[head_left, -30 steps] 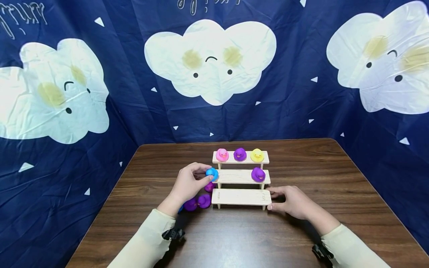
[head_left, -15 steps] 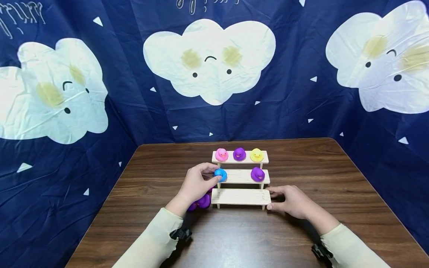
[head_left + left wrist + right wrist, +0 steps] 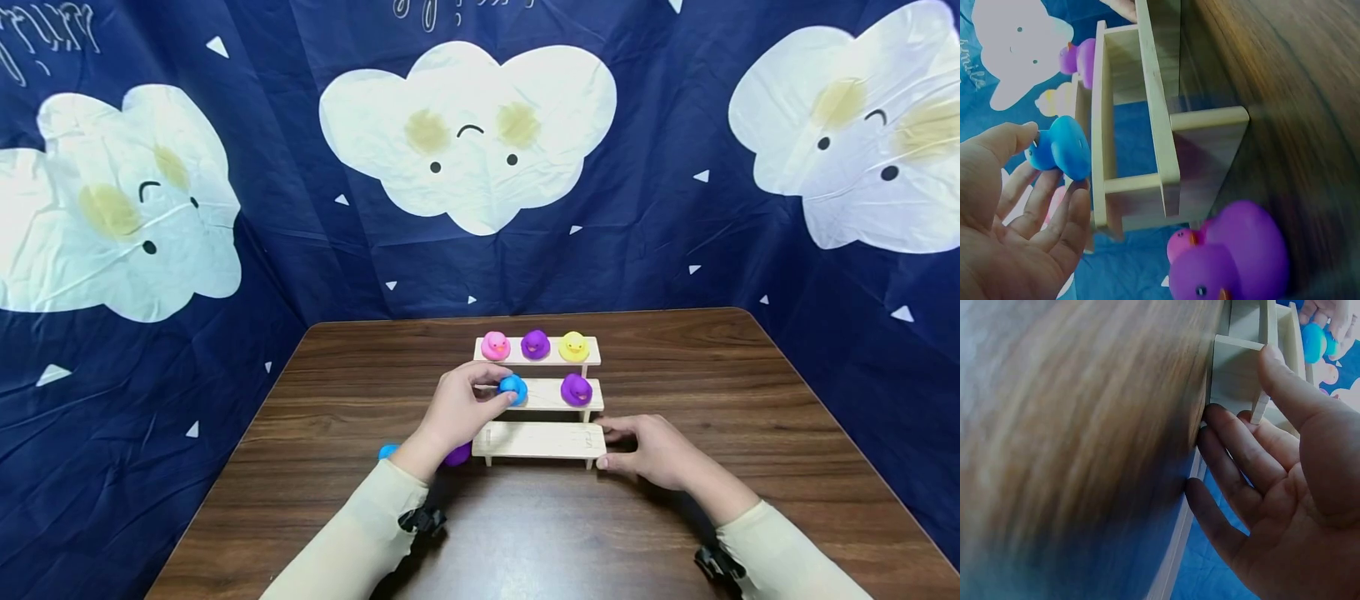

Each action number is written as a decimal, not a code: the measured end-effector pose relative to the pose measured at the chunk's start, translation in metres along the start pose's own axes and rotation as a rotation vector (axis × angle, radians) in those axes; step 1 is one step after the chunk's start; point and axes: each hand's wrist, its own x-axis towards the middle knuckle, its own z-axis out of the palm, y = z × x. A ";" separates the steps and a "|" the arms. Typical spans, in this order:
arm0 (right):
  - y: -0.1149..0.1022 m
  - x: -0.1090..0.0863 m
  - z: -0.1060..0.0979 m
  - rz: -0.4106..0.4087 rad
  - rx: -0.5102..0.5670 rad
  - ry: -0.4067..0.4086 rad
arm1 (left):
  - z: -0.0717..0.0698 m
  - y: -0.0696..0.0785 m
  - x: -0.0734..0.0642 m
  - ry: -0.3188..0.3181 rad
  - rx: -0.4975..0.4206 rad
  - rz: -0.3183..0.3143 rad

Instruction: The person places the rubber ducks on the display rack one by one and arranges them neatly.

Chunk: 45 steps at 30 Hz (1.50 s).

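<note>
My left hand point(image 3: 459, 407) pinches a blue rubber duck point(image 3: 513, 388) between thumb and fingers at the middle step of a three-step wooden display stand point(image 3: 538, 439). In the left wrist view the blue duck point(image 3: 1067, 149) is right beside the step. A purple duck point(image 3: 577, 389) sits at the right end of that step. Along the top step stand a pink duck point(image 3: 496, 345), a purple duck point(image 3: 536, 344) and a yellow duck point(image 3: 574, 346). My right hand point(image 3: 651, 450) holds the right end of the bottom step, thumb at the front and fingers behind.
Left of the stand, on the brown wooden table point(image 3: 600, 533), more ducks are partly hidden by my left arm, among them a blue duck point(image 3: 387, 451) and a purple duck point(image 3: 458, 454). A dark blue cloth point(image 3: 480, 275) with clouds hangs behind the table.
My left hand has carried the blue duck rightward, from the left end of the middle step to farther along it. The right hand has stayed at the stand's right end.
</note>
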 end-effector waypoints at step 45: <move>0.001 0.001 0.001 0.023 0.000 -0.006 | 0.037 0.005 0.012 -0.009 0.127 0.054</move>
